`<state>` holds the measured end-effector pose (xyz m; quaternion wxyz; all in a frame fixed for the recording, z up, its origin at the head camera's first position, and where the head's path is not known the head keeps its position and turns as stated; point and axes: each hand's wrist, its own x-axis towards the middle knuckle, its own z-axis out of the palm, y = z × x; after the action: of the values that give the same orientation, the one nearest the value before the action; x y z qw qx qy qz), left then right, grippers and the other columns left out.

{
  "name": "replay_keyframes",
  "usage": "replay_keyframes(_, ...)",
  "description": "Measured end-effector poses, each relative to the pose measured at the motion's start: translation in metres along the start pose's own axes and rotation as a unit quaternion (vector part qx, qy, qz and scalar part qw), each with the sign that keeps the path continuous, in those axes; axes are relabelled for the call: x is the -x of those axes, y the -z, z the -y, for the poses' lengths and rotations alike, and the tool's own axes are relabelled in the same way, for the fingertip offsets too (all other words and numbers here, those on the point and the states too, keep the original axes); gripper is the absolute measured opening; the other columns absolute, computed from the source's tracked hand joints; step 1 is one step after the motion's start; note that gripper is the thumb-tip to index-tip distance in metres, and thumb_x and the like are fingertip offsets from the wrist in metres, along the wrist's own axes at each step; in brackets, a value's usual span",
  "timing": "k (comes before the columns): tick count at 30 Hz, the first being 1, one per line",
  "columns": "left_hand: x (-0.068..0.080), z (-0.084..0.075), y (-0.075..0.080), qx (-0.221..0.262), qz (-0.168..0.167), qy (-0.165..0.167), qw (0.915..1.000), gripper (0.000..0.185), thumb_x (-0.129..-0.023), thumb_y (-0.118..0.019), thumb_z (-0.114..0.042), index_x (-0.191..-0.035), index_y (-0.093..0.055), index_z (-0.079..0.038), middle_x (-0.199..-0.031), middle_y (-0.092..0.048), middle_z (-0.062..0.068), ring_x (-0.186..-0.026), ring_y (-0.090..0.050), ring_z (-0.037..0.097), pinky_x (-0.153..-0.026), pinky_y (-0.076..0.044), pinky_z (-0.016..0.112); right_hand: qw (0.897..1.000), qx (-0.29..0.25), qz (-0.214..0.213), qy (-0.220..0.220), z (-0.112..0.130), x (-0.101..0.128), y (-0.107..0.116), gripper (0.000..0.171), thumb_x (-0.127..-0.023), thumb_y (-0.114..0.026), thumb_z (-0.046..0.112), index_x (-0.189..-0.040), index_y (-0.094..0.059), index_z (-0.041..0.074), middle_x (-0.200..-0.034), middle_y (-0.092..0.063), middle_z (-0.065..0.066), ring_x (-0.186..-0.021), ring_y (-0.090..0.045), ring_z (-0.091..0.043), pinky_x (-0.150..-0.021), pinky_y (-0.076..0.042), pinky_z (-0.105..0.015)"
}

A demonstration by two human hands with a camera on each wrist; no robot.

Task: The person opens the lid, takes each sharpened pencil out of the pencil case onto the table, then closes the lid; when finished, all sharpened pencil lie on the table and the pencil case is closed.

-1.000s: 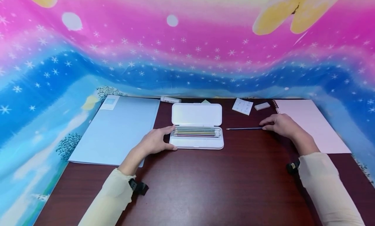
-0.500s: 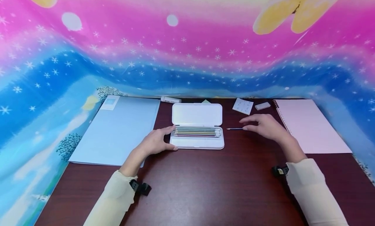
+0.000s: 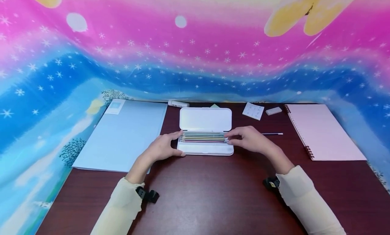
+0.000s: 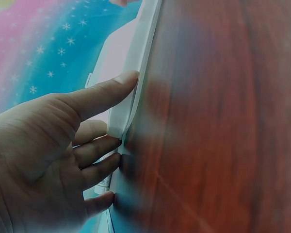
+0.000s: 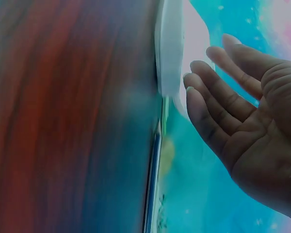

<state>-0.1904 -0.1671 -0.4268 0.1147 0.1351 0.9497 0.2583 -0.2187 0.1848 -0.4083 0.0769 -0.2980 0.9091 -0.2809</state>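
Observation:
An open white pencil case (image 3: 205, 149) lies with its lid back and a row of several pencils (image 3: 203, 137) inside. My left hand (image 3: 161, 147) grips its left end, thumb against the front wall and fingers round the side, as the left wrist view also shows. My right hand (image 3: 249, 139) is over the case's right end, its thumb and fingertips right by the pencil ends. In the right wrist view its fingers are loosely bent and apart, holding nothing. A single dark pencil (image 5: 153, 179) lies on the table right of the case, partly hidden behind my right hand in the head view.
On the left lies a light blue folder (image 3: 122, 140); on the right, a spiral notebook with a pink page (image 3: 326, 133). Along the back are a white tube (image 3: 178, 104), a square printed paper (image 3: 253, 111) and a white eraser (image 3: 273, 110). Patterned cloth hangs behind.
My right hand has moved left, off the loose pencil and over to the case's right end. The pencil stays on the table. My left hand has kept its place on the case.

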Motion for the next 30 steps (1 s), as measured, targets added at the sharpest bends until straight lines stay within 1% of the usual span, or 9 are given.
replay_keyframes(2, -0.001, 0.0, 0.0, 0.0, 0.0, -0.002, 1.0, 0.094, -0.078, -0.087, -0.041, -0.157, -0.041, -0.018, -0.158, -0.046, 0.006, -0.147, -0.043, 0.031, -0.113, -0.042, 0.052, 1.0, 0.004, 0.009, 0.003, 0.005, -0.004, -0.004, 0.028, -0.094, -0.073, 0.021, -0.122, -0.076, 0.02, -0.122, -0.075, -0.003, -0.112, -0.069, -0.019, -0.093, -0.056, -0.043)
replay_keyframes(5, -0.001, 0.001, 0.0, 0.001, 0.002, 0.003, 1.0, 0.094, -0.078, -0.087, -0.042, -0.157, -0.041, -0.019, -0.158, -0.046, 0.006, -0.147, -0.043, 0.031, -0.113, -0.042, 0.052, 0.999, 0.021, 0.029, 0.014, 0.011, -0.009, -0.01, 0.028, -0.096, -0.07, 0.02, -0.123, -0.076, 0.021, -0.123, -0.075, -0.002, -0.114, -0.069, -0.02, -0.096, -0.055, -0.045)
replay_keyframes(9, -0.001, 0.002, -0.001, 0.001, 0.001, 0.005, 1.0, 0.094, -0.078, -0.087, -0.042, -0.157, -0.041, -0.02, -0.158, -0.046, 0.006, -0.146, -0.044, 0.031, -0.112, -0.043, 0.052, 0.997, 0.058, 0.049, 0.017, 0.018, -0.015, -0.015, 0.029, -0.097, -0.069, 0.019, -0.125, -0.075, 0.021, -0.122, -0.075, -0.001, -0.114, -0.069, -0.019, -0.095, -0.055, -0.043)
replay_keyframes(13, -0.001, 0.001, -0.002, -0.002, -0.002, 0.003, 1.0, 0.094, -0.078, -0.087, -0.042, -0.157, -0.041, -0.02, -0.158, -0.047, 0.007, -0.145, -0.045, 0.031, -0.111, -0.044, 0.052, 0.995, 0.087, 0.055, 0.005, 0.025, -0.02, -0.016, 0.029, -0.096, -0.07, 0.018, -0.124, -0.075, 0.019, -0.122, -0.075, -0.004, -0.115, -0.069, -0.022, -0.098, -0.055, -0.045)
replay_keyframes(16, -0.001, 0.0, -0.002, -0.005, -0.003, 0.005, 1.0, 0.094, -0.078, -0.087, -0.042, -0.157, -0.041, -0.02, -0.158, -0.047, 0.007, -0.145, -0.046, 0.032, -0.111, -0.045, 0.052, 0.993, 0.099, 0.06, 0.007, 0.029, -0.023, -0.017, 0.028, -0.096, -0.07, 0.016, -0.123, -0.076, 0.018, -0.119, -0.075, -0.005, -0.113, -0.069, -0.023, -0.099, -0.054, -0.047)
replay_keyframes(21, -0.002, 0.002, -0.003, -0.007, -0.005, 0.008, 0.9999, 0.094, -0.078, -0.087, -0.043, -0.157, -0.041, -0.021, -0.157, -0.047, 0.007, -0.145, -0.045, 0.031, -0.111, -0.044, 0.052, 0.992, 0.109, 0.061, 0.007, 0.033, -0.028, -0.021, 0.026, -0.095, -0.07, 0.013, -0.12, -0.077, 0.018, -0.112, -0.076, -0.004, -0.105, -0.069, -0.02, -0.095, -0.055, -0.045)
replay_keyframes(24, -0.002, 0.002, -0.002, -0.006, -0.006, 0.008, 0.9999, 0.094, -0.077, -0.087, -0.043, -0.156, -0.042, -0.021, -0.157, -0.048, 0.006, -0.145, -0.045, 0.031, -0.111, -0.044, 0.052, 0.991, 0.116, 0.062, 0.004, 0.033, -0.032, -0.023, 0.023, -0.095, -0.069, 0.01, -0.115, -0.078, 0.018, -0.109, -0.076, -0.003, -0.097, -0.067, -0.018, -0.089, -0.055, -0.042)
replay_keyframes(27, -0.001, 0.001, -0.002, -0.006, -0.006, 0.008, 0.9999, 0.094, -0.077, -0.087, -0.043, -0.156, -0.042, -0.022, -0.157, -0.048, 0.005, -0.145, -0.045, 0.031, -0.111, -0.044, 0.053, 0.99, 0.123, 0.062, -0.005, 0.033, -0.034, -0.025, 0.021, -0.096, -0.067, 0.009, -0.111, -0.078, 0.019, -0.109, -0.076, -0.003, -0.089, -0.063, -0.016, -0.083, -0.052, -0.038)
replay_keyframes(30, -0.001, 0.0, -0.002, -0.007, -0.006, 0.008, 0.9999, 0.094, -0.077, -0.087, -0.043, -0.156, -0.042, -0.022, -0.158, -0.047, 0.006, -0.145, -0.045, 0.031, -0.11, -0.044, 0.053, 0.99, 0.127, 0.057, -0.017, 0.034, -0.034, -0.027, 0.019, -0.096, -0.067, 0.01, -0.11, -0.077, 0.018, -0.109, -0.075, -0.004, -0.088, -0.062, -0.017, -0.083, -0.051, -0.038)
